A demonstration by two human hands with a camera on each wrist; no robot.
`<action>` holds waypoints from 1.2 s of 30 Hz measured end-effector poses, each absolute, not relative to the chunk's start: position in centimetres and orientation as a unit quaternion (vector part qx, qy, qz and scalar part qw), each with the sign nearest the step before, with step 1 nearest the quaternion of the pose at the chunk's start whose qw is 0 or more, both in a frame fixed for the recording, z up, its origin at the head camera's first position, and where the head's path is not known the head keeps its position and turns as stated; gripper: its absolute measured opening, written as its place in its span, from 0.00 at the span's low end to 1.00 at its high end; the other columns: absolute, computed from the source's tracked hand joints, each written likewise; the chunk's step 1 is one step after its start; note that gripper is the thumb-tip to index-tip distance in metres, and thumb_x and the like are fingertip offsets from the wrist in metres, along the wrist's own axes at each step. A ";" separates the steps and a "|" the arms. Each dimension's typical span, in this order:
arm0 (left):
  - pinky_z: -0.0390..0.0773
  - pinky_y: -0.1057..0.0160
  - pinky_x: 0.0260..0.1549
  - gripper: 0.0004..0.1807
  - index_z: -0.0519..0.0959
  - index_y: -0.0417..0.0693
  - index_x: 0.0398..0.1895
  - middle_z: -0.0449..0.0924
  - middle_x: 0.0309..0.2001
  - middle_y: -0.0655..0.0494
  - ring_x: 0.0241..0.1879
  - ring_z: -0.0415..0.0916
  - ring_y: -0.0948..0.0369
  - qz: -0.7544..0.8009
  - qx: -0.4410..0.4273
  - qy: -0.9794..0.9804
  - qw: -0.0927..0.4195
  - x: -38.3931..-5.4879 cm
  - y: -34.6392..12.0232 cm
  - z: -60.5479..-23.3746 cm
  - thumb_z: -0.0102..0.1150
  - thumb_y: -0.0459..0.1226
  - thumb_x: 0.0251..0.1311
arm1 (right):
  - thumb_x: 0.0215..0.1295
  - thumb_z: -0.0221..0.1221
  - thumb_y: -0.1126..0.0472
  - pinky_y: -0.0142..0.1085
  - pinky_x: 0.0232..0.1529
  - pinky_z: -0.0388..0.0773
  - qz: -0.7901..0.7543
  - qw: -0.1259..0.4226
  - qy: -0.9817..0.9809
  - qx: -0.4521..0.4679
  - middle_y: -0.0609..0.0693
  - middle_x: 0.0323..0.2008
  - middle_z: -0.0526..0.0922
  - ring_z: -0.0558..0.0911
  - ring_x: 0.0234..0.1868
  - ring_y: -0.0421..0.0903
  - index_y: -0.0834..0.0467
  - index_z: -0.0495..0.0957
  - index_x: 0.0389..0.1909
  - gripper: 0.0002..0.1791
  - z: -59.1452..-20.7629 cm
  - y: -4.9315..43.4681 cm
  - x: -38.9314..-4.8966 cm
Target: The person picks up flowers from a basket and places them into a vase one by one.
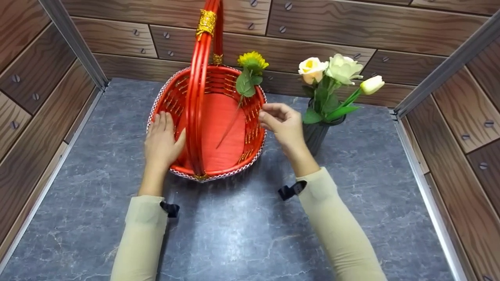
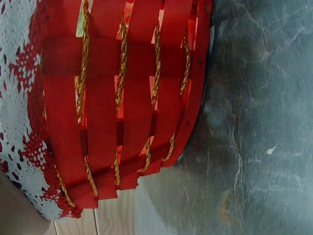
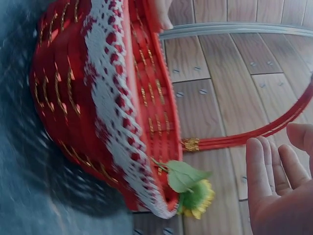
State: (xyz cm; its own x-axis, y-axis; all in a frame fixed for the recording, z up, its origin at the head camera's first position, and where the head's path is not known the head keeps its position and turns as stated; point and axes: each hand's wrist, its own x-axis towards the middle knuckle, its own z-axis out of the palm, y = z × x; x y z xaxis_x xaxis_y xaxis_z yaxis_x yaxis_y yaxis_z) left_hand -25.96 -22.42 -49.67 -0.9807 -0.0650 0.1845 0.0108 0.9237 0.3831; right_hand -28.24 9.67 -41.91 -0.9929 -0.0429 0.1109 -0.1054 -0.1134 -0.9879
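Observation:
A red woven basket (image 1: pixel 222 117) with a tall handle and lace-trimmed rim stands on the grey surface. My left hand (image 1: pixel 161 138) rests on its left rim, fingers straight and thumb toward the inside. At the right rim is my right hand (image 1: pixel 285 123), fingers loosely bent and holding nothing; the right wrist view shows its fingers (image 3: pixel 261 166) apart from the basket. A yellow artificial sunflower (image 1: pixel 253 62) leans on the basket's back right rim, its thin stem slanting down inside. The left wrist view shows mostly the basket's outer wall (image 2: pixel 117 98), with gold cords.
Right of the basket, a dark vase (image 1: pixel 318 136) holds a peach rose (image 1: pixel 312 69), a pale green-white flower (image 1: pixel 343 69) and a white tulip (image 1: pixel 372 84). Wood-patterned panels (image 1: pixel 320 31) with metal edge strips enclose the grey surface (image 1: pixel 234 234) at back and sides.

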 end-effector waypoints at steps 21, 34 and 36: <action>0.43 0.48 0.77 0.43 0.53 0.31 0.76 0.50 0.77 0.35 0.78 0.43 0.43 -0.198 0.017 -0.975 0.097 -26.0 -22.4 -49.8 0.40 0.56 0.72 | 0.66 0.62 0.69 0.52 0.59 0.79 0.830 -0.099 -0.546 -0.054 0.53 0.42 0.80 0.82 0.42 0.50 0.66 0.76 0.53 0.16 -46.2 4.2 -31.2; 0.42 0.47 0.77 0.42 0.52 0.31 0.76 0.48 0.77 0.35 0.78 0.41 0.42 -0.194 0.017 -0.977 0.086 -26.0 -22.4 -49.8 0.40 0.55 0.73 | 0.70 0.59 0.64 0.51 0.65 0.73 0.803 -0.153 -0.572 -0.070 0.63 0.64 0.73 0.78 0.58 0.54 0.60 0.72 0.63 0.22 -47.1 3.1 -32.4; 0.42 0.48 0.77 0.42 0.52 0.32 0.76 0.48 0.77 0.35 0.78 0.41 0.42 -0.194 0.016 -0.977 0.086 -26.0 -22.4 -49.7 0.40 0.55 0.73 | 0.70 0.59 0.64 0.53 0.66 0.72 0.805 -0.158 -0.568 -0.073 0.63 0.65 0.72 0.78 0.58 0.54 0.60 0.71 0.64 0.22 -47.0 3.1 -32.6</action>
